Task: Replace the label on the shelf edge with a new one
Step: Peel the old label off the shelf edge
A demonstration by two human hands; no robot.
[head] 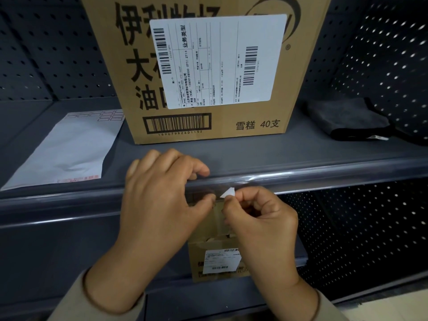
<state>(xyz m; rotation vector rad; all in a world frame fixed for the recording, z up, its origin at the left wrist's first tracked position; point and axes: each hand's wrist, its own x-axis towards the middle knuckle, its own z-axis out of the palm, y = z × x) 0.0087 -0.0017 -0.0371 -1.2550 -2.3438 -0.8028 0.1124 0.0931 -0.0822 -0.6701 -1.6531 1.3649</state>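
Observation:
A clear plastic label strip runs along the front edge of the dark grey shelf. My left hand rests on this strip, fingers curled over its top lip and thumb pressing its face. My right hand pinches a small white label between thumb and forefinger, right at the strip beside my left thumb. Only a small corner of the label shows; the rest is hidden by my fingers.
A large cardboard box with a white shipping label stands on the shelf just behind my hands. A white envelope lies to the left, a folded dark cloth to the right. A small cardboard box sits on the lower shelf.

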